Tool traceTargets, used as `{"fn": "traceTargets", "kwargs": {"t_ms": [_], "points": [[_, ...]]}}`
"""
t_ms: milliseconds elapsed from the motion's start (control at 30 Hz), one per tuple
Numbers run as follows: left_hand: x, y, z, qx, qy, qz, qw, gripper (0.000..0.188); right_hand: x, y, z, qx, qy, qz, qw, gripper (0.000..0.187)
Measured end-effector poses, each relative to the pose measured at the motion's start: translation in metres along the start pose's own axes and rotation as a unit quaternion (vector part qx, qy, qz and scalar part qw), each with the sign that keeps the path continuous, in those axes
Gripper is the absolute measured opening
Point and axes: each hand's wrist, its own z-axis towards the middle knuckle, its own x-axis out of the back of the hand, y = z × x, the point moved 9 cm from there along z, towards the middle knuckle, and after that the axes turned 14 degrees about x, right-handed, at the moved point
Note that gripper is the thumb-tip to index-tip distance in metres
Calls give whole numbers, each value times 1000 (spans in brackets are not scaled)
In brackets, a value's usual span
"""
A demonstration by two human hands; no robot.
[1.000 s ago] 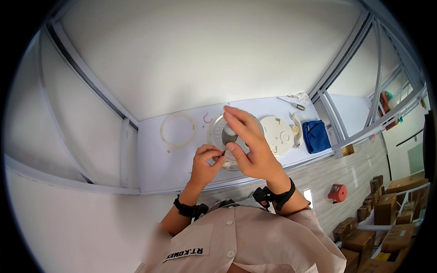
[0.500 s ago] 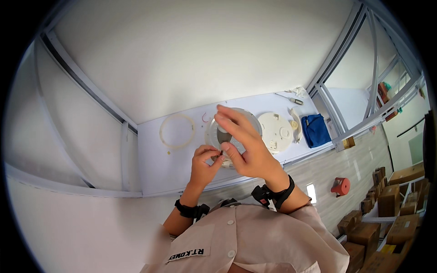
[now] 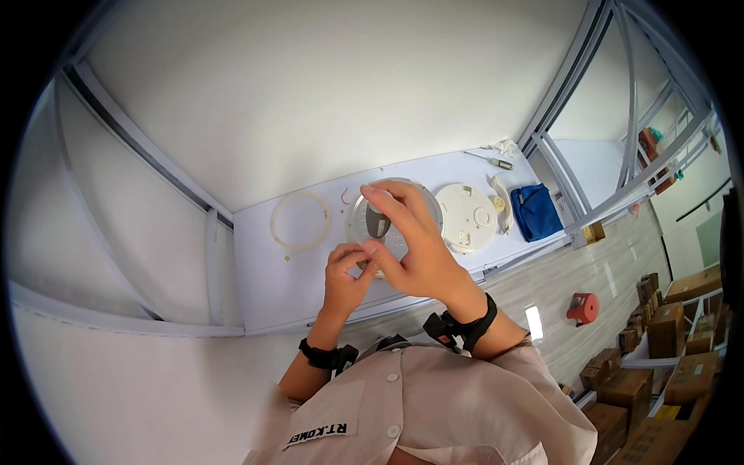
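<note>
Fingers, right hand (image 3: pixel 377 223): thumb and forefinger spread wide, a clear gap between; I can't tell whether the fingertips touch anything beneath.
Fingers, left hand (image 3: pixel 355 270): bent, thumb near forefinger; right thumb tip overlaps them, so I can't tell if they are clamped on something.
Round clear housing (image 3: pixel 358 219): directly under both hands, on the white table (image 3: pixel 267 291); its grey core (image 3: pixel 377 228) shows through the right hand's gap.
Changed since half a second ago: right thumb has come closer to the left fingertips; the dark bit seen there then is now hidden; more of the grey core shows.
Left of the fingers: pale yellow ring (image 3: pixel 273 225), lying flat; red wire (image 3: pixel 344 196), near the housing.
Right of the fingers: white disc (image 3: pixel 463 221) close by; curved white piece (image 3: pixel 508 213) past it; blue pouch (image 3: pixel 536 212) further out; screwdriver (image 3: pixel 500 163) beyond, toward the wall.
Writing: black capitals on the shirt's (image 3: pixel 457 387) chest, below the fingers; marks on the cartons (image 3: pixel 624 395), far right, too small to read.
</note>
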Motion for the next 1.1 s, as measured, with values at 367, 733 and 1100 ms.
{"fn": "traceTargets", "kwargs": {"t_ms": [367,733,1100], "points": [[3,19,-12,-69,-13,50,996,37,13,8,-13,-24,26,-14,999,53],[2,5,-14,-48,-7,38,998,41,6,-1,-20,-16,73,-100,992,50],[-3,23,-23,-112,29,109,987,41,-7,-8,-23,-34,76,-190,978,50]]}}
